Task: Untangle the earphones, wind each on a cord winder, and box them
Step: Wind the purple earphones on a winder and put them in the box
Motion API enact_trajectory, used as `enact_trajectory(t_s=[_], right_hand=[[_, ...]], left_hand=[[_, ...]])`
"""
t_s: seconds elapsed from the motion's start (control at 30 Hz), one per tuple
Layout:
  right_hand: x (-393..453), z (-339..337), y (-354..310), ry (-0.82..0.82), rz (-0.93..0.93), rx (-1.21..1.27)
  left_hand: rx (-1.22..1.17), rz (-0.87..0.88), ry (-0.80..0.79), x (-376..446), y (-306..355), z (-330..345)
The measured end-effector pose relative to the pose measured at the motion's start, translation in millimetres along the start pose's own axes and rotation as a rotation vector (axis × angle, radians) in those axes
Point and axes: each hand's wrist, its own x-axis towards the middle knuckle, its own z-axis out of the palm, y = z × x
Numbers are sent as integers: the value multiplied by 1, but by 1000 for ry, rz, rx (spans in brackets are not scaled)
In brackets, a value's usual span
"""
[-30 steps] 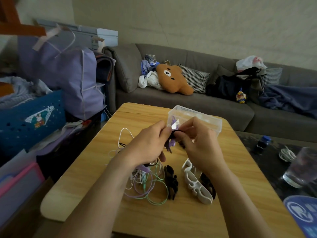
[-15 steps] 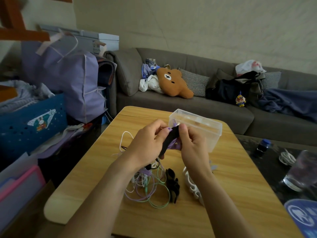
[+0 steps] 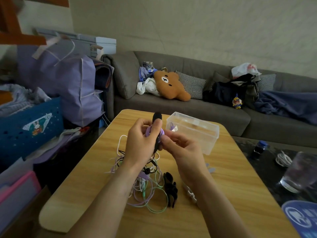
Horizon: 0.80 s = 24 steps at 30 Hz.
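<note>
My left hand (image 3: pixel 140 143) grips a black cord winder (image 3: pixel 157 117) held upright over the wooden table (image 3: pixel 231 169), with purple earphone cord (image 3: pixel 148 130) wrapped round its middle. My right hand (image 3: pixel 181 150) pinches the winder and cord from the right side. Below my hands lies a tangle of purple, green, white and black earphones (image 3: pixel 147 184). A second black winder (image 3: pixel 170 188) lies beside the tangle, and a white winder (image 3: pixel 190 193) shows partly under my right forearm. A clear plastic box (image 3: pixel 193 131) stands open behind my hands, with something purple inside.
A grey sofa (image 3: pixel 188 110) with a bear cushion (image 3: pixel 169 86), bags and a blanket runs behind the table. Blue crate (image 3: pixel 29 127) and purple bags stand at the left. To the right, a dark table holds a glass (image 3: pixel 298 172), a small bottle (image 3: pixel 259 148) and a coiled white cable (image 3: pixel 283 158).
The winder has turned upright in my left hand, its black end now sticking up above my fingers. My right hand has dropped lower and further right, pinching at the winder's side.
</note>
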Motion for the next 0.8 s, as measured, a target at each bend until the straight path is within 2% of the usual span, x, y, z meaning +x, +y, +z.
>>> enact_trajectory(t_s=[0.13, 0.33, 0.5, 0.7, 0.8], right_hand=[[-6, 4, -5, 18, -14, -29], [-14, 22, -1, 169, -106, 13], [-21, 37, 5, 205, -233, -187], [-15, 29, 4, 240, -539, -535], [-9, 20, 10, 260, -584, -674]], left_hand=[[-44, -8, 173, 1, -3, 4], [-141, 24, 280, -1, 2, 12], [-305, -11, 417, -3, 7, 17], [-246, 77, 402, -4, 7, 16], [-166, -3, 303, -2, 0, 16]])
